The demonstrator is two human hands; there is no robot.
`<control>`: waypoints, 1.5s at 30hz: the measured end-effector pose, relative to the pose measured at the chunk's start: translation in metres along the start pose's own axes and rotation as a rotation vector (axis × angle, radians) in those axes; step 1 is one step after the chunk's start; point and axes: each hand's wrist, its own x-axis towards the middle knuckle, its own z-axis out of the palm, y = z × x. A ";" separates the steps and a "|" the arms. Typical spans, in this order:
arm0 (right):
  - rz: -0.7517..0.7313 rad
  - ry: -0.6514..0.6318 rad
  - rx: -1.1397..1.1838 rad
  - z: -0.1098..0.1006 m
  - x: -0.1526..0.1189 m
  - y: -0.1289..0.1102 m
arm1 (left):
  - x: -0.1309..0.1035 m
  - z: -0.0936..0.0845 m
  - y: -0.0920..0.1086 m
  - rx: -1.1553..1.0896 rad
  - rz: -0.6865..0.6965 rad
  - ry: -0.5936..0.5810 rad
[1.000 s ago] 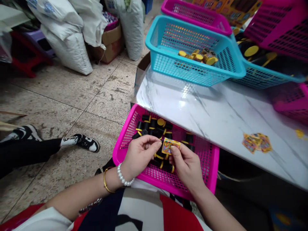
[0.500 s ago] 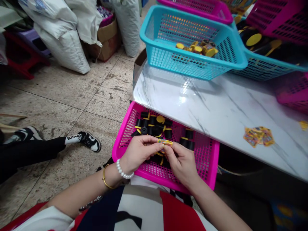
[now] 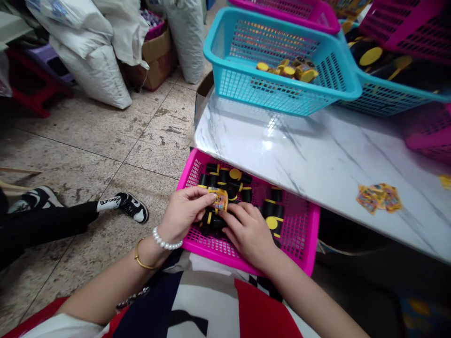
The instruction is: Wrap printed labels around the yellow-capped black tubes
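Observation:
My left hand (image 3: 185,211), with a pearl bracelet, pinches a small yellow printed wrapper (image 3: 220,199) between thumb and fingers. My right hand (image 3: 250,234) is just right of it and lower, its fingers bent over the black pieces near the wrapper's lower edge; what its fingertips hold, if anything, is hidden. Both hands are over a pink basket (image 3: 306,234) holding several black cylinders with yellow rims (image 3: 235,174). More printed yellow pieces (image 3: 378,198) lie on the marble-patterned table (image 3: 282,145) at the right.
A blue basket (image 3: 268,96) with yellow-capped items stands at the table's back. Beside it, another blue basket (image 3: 387,91) holds black and yellow pieces. White sacks (image 3: 91,65) and a cardboard box (image 3: 158,61) stand on the floor. A person's shoe (image 3: 133,206) is at the left.
Both hands have moved left and apart a little. The wrapper has turned its printed face upward, in my left hand. More black pieces at the basket's right side have come into view.

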 end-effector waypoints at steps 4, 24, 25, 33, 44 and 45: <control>-0.074 0.033 -0.072 0.010 -0.001 -0.005 | 0.000 0.000 -0.002 -0.057 -0.106 -0.017; 0.496 0.331 0.960 -0.031 -0.001 0.014 | 0.012 0.022 -0.006 -0.396 -0.370 -0.240; 0.468 0.338 0.899 -0.030 -0.003 0.015 | 0.012 0.022 -0.007 -0.385 -0.366 -0.227; 0.521 0.268 0.902 -0.018 -0.013 0.012 | 0.007 0.021 -0.013 -0.317 -0.333 -0.203; 0.310 0.298 0.873 -0.024 -0.010 0.014 | 0.005 0.012 -0.002 0.066 -0.124 -0.392; 0.299 0.268 0.865 -0.025 -0.011 0.014 | 0.006 0.012 -0.001 0.098 -0.142 -0.418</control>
